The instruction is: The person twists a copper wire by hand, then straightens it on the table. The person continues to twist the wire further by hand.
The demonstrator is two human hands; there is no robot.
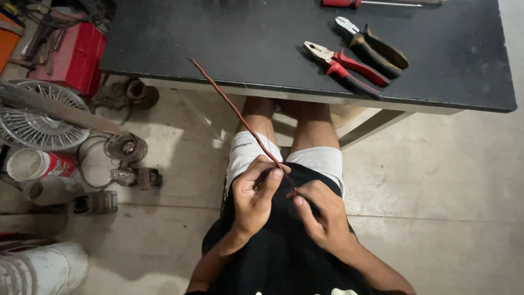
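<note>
Both grips pinching thin reddish-brown twisted wire: left hand steadies, right hand twists w/ even tension, pref. short turns.

Your table: dark top, pale edge and leg. Near its front edge, right half, red-handled pliers; just behind them dark-handled cutters, both jaws pointing left. At the back edge, a red-handled screwdriver, shaft pointing right. Floor: pale concrete. Left of the table on it: red toolbox, fan guard, red-and-white can, small motor parts, white bucket.
</note>
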